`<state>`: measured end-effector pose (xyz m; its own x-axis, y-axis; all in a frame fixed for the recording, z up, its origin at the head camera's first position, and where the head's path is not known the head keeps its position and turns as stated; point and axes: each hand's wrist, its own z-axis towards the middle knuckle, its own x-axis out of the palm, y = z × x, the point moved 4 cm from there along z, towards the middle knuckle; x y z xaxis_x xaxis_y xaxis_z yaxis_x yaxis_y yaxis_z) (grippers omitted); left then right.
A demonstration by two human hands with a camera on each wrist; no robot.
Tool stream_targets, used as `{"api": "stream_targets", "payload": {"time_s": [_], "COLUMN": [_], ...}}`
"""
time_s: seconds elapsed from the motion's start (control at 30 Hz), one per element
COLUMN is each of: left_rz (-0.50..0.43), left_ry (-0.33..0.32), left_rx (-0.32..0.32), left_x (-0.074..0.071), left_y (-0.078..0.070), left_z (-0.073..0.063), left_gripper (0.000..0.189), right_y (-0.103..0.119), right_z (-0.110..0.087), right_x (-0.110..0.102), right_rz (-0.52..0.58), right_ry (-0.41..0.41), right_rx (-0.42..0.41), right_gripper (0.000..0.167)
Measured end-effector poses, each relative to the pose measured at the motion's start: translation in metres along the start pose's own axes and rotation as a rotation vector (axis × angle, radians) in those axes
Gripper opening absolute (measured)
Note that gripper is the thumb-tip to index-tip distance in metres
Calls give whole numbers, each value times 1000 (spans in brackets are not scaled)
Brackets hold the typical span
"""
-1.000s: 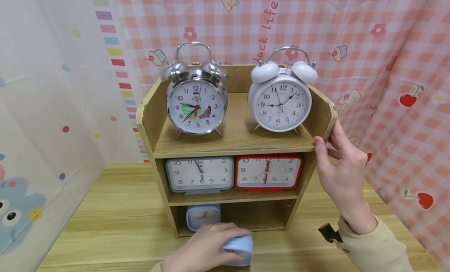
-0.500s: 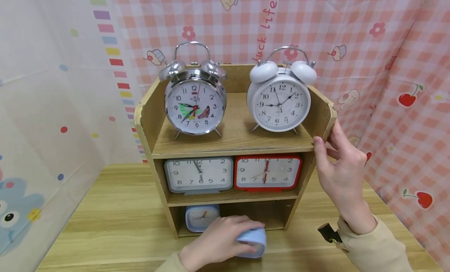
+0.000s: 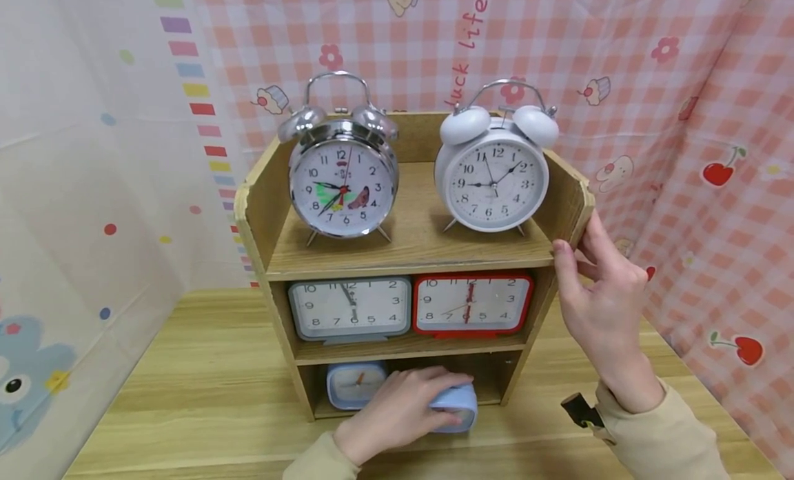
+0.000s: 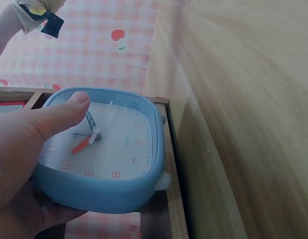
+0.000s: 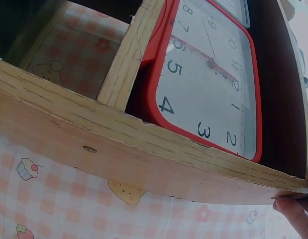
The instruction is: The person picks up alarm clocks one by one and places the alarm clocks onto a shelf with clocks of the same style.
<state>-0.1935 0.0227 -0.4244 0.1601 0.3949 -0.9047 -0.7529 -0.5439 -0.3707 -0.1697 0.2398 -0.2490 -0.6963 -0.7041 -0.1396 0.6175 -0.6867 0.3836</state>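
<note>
My left hand (image 3: pixel 400 407) grips a small light blue alarm clock (image 3: pixel 461 401) in front of the bottom compartment. In the left wrist view, the thumb lies across the clock's face (image 4: pixel 114 144). A second light blue clock (image 3: pixel 350 385) stands at the bottom left of the wooden shelf (image 3: pixel 409 265), partly behind my left hand. My right hand (image 3: pixel 604 304) holds the shelf's right side edge, thumb at the front. In the right wrist view, its fingertips (image 5: pixel 296 214) touch the side panel's corner, and a red-framed clock (image 5: pixel 206 84) shows inside.
A silver twin-bell clock (image 3: pixel 344 183) and a white twin-bell clock (image 3: pixel 496 180) stand on the top shelf. Below them, a grey-framed clock (image 3: pixel 350 307) sits left of the red one. The wooden table (image 3: pixel 174 390) bears the shelf, with patterned cloth walls (image 3: pixel 664 107) around it.
My left hand has carried the blue clock rightward and up toward the shelf, to the right part of the bottom compartment. My right hand has kept its hold on the shelf edge.
</note>
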Motion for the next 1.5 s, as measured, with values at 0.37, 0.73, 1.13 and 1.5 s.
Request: {"api": "stream_targets", "payload": {"time_s": [0.37, 0.73, 1.13, 1.5], "left_rz": [101, 115, -8, 266], "left_ry": [-33, -65, 2, -56], "left_rx": [25, 11, -110, -46], "left_x": [3, 5, 10, 7], "left_y": [-4, -1, 5, -4], "left_z": [11, 22, 31, 33], "left_gripper": [53, 52, 51, 45], "right_y": [1, 0, 1, 0], "right_z": [0, -1, -2, -1], "right_x": [0, -1, 0, 0], "right_rz": [-5, 5, -4, -12], "right_ry": [3, 3, 14, 12], "right_rx": [-6, -3, -5, -3], "right_gripper": [54, 53, 56, 55]}}
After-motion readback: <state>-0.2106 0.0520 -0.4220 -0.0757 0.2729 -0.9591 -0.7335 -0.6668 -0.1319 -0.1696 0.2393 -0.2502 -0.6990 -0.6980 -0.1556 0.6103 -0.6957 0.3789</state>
